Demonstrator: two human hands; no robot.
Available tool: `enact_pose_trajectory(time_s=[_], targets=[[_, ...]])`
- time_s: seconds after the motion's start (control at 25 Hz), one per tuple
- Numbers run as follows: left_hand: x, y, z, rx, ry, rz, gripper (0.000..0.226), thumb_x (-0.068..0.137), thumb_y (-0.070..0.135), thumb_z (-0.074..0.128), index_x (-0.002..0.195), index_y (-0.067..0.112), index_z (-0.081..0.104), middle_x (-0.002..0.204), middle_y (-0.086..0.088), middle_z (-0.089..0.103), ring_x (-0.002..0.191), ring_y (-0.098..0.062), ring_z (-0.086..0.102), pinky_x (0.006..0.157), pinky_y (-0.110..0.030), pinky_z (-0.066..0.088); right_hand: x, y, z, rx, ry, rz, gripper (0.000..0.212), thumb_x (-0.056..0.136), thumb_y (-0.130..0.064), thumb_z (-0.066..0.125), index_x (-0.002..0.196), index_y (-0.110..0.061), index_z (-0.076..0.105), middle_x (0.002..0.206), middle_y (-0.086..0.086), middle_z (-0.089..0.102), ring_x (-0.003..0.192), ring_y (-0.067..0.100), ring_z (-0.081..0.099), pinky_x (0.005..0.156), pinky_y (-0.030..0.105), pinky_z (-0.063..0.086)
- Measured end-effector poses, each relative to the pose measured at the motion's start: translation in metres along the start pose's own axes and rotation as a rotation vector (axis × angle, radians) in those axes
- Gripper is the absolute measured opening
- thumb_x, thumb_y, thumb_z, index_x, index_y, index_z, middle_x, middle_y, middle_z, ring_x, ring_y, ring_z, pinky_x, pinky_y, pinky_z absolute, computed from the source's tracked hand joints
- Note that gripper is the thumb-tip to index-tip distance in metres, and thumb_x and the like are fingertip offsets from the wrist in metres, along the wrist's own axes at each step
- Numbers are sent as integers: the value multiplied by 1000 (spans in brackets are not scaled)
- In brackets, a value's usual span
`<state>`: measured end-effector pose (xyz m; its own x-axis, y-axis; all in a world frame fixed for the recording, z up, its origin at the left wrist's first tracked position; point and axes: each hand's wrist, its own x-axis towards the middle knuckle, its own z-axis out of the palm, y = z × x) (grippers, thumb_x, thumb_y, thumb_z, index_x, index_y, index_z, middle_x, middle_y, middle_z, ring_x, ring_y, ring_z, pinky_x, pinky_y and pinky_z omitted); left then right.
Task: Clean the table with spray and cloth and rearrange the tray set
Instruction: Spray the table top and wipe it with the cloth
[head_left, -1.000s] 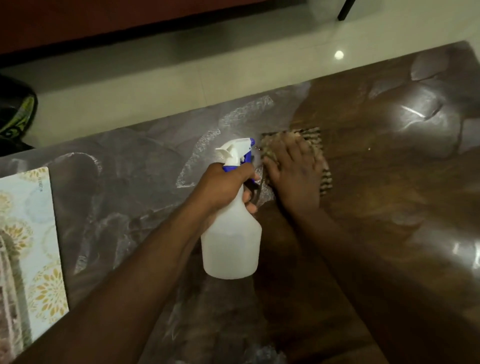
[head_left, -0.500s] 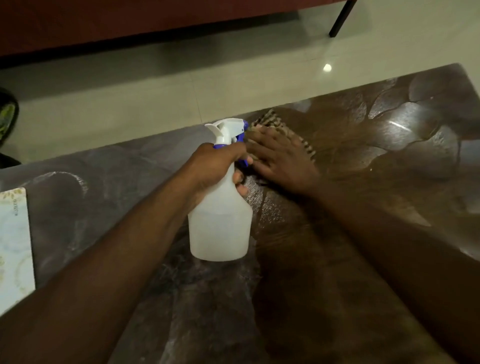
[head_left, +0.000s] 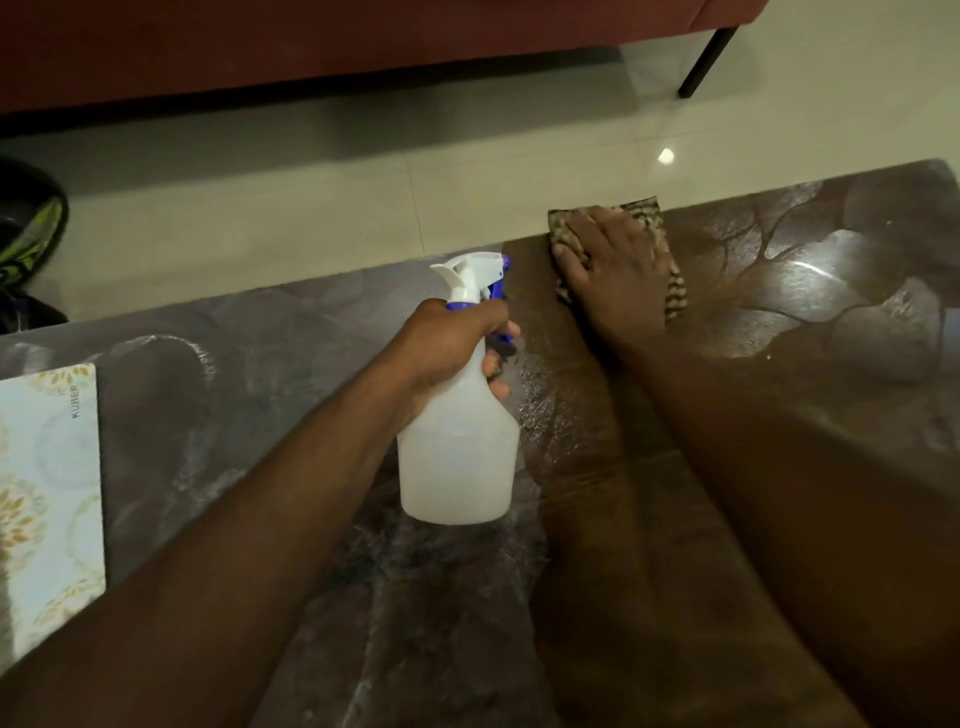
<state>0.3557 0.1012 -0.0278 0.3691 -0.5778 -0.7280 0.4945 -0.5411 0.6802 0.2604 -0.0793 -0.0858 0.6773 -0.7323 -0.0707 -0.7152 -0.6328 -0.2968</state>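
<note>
Dark wooden surface (head_left: 779, 364) mid-wipe: right hand (head_left: 618, 265) presses the cloth (head_left: 675, 291) flat at its far edge, left hand (head_left: 447, 338) fingers grip the spray bottle (head_left: 457, 457); next, probably spraying the dusty left side.

Dark brown table (head_left: 779, 519) with a glossy, wet-looking sheen on its right side and a dull, streaky grey film across the left. A striped cloth (head_left: 674, 291) lies flat at the far edge. At the left edge lies a pale floral-patterned tray (head_left: 47, 499).
</note>
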Motion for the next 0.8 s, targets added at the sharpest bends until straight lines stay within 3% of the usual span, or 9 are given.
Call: enact_pose_trajectory(time_s=[0.04,0.16,0.2,0.36,0.4,0.48,0.56,0.72,0.8], targets=[[-1,-4,-1,-12,6,2,26,86,17,62,100,-3,72,48,-9,52,50,-28,54,54,-32,51,-12,-24,7,8,14,5,48,94,-50,38,139,-33,41,150,-4,35,140,20,24,111,46,11],[-15,-28,-12,-15,-2,-22,22,82,13,64,94,-4,72,49,-11,51,48,-28,53,58,-37,51,-62,-31,26,-113,21,-502,47,95,-46,34,136,-28,48,144,-3,45,136,20,34,108,44,18],[-21,-37,-19,-21,1,-47,24,82,14,64,96,-4,72,49,-11,51,48,-29,54,60,-38,50,-61,-18,20,-137,0,-565,46,95,-46,35,135,-29,48,143,-3,46,135,20,36,108,46,20],[-40,-50,-49,-88,65,-52,26,85,14,61,99,-5,71,48,-8,49,47,-26,51,55,-33,49,-25,-61,29,-31,67,-63,47,94,-48,39,138,-32,43,148,-4,38,140,20,26,110,50,14],[-43,-50,-54,-108,93,-36,23,85,13,60,94,-5,70,48,-8,48,46,-25,50,53,-32,49,-26,-86,33,-8,23,-84,48,94,-49,38,139,-32,41,149,-4,36,141,20,24,111,50,13],[-48,-53,-63,-130,146,-10,13,84,12,57,80,1,64,47,-8,48,46,-27,50,53,-32,49,-49,-102,42,-33,-67,-358,51,94,-51,32,140,-32,40,150,-4,36,141,19,23,111,47,14],[-59,-55,-72,-185,170,-14,13,83,10,56,71,5,55,48,-9,46,47,-26,47,51,-32,48,-72,-68,38,-97,-65,-517,50,95,-50,30,139,-32,42,148,-3,39,139,20,29,110,47,19],[-84,-58,-94,-224,146,-6,18,87,16,60,79,1,66,47,-8,46,44,-24,46,49,-30,48,-34,-66,24,18,27,-43,46,98,-45,36,141,-30,39,151,-3,34,141,21,23,112,51,11],[-89,-62,-97,-193,143,-10,23,89,18,60,94,-2,71,46,-7,47,42,-24,49,52,-30,49,-27,-120,33,39,5,-47,46,98,-46,35,141,-31,37,151,-3,32,141,20,20,112,51,9]])
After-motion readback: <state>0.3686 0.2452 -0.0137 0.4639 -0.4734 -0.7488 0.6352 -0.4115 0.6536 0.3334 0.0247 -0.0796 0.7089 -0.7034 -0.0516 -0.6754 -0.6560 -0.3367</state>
